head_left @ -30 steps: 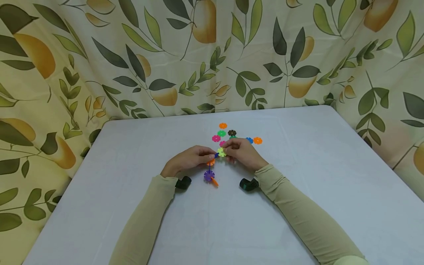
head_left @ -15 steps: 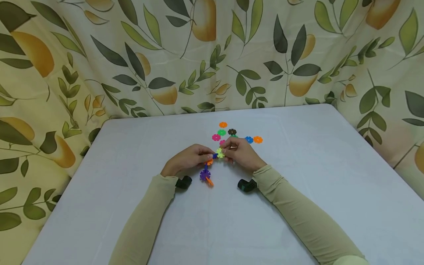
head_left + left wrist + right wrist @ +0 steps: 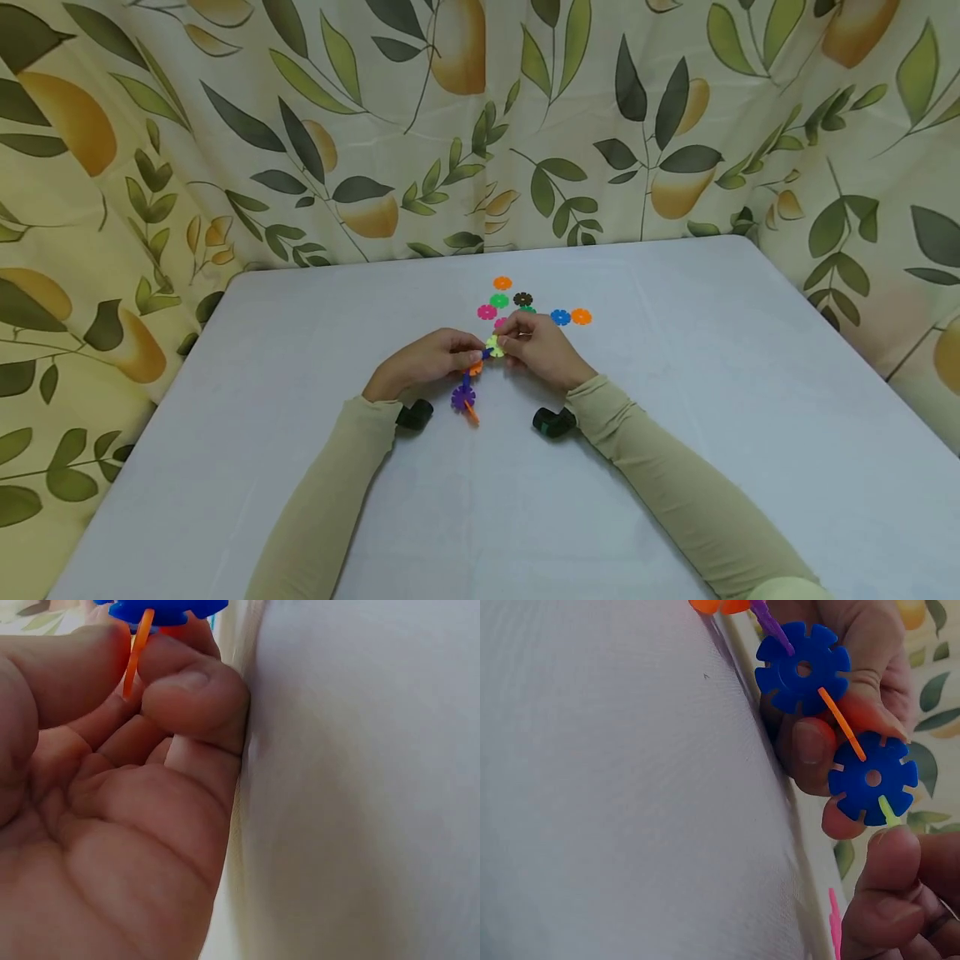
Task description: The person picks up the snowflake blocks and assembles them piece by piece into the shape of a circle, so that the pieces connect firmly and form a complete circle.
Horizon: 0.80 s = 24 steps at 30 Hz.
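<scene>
A short chain of notched plastic discs, slotted edge to edge, runs between the two hands. My left hand (image 3: 427, 360) pinches its orange disc (image 3: 843, 724), which joins two blue discs; the blue disc (image 3: 873, 778) nearer the right hand shows whole in the right wrist view, as does the other blue disc (image 3: 802, 667). A purple disc (image 3: 462, 398) and an orange end disc (image 3: 471, 413) extend from the chain toward the person. Between thumb and fingers my right hand (image 3: 546, 350) holds a yellow-green disc (image 3: 494, 347), which meets the nearer blue disc's edge. Fingertips partly cover it.
Loose discs lie on the white table (image 3: 645, 400) just beyond the hands: an orange disc (image 3: 502, 283), a green disc (image 3: 499, 301), a dark brown disc (image 3: 522, 299), a pink disc (image 3: 487, 312), a blue disc (image 3: 560, 317) and others. A leaf-patterned curtain (image 3: 480, 192) surrounds the table.
My right hand has shifted slightly left with the yellow-green disc, closer to the left hand. The purple end of the chain has swung a little left. The left hand stays nearly still.
</scene>
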Tool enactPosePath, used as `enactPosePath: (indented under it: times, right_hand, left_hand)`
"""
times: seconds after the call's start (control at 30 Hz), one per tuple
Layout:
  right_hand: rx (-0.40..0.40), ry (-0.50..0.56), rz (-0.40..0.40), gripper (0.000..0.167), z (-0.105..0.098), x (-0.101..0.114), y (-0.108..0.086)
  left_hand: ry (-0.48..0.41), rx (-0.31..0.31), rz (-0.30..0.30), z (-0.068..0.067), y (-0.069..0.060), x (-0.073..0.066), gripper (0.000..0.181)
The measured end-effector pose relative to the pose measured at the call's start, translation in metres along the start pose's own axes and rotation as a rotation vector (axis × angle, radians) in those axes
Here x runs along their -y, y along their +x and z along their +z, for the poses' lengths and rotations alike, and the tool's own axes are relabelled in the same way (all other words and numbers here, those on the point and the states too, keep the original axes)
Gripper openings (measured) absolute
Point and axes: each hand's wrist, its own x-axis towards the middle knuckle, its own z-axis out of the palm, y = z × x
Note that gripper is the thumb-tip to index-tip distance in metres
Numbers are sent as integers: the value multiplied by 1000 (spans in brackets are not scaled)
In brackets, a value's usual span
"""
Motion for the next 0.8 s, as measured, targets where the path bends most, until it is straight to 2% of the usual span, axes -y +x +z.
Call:
enactPosePath:
  times: [0.17,0.37,0.6,0.8]
  right_hand:
    - [-37,-55,-20,17,-9,-1,3]
    - [-152,-82,32,23,-28,-4,6]
    - [-255,-255,37,23,-48,-8,9]
    - [-264,-368,30,27,-63,-13,8]
  left_hand:
    - [-26,2,-1,-3,1,2,31]
    - [-96,2,-18,-4,2,7,34]
    - [-108,-5,-26,-3,0,6,41]
    - [-142,10,-8,-3,-1,9,37]
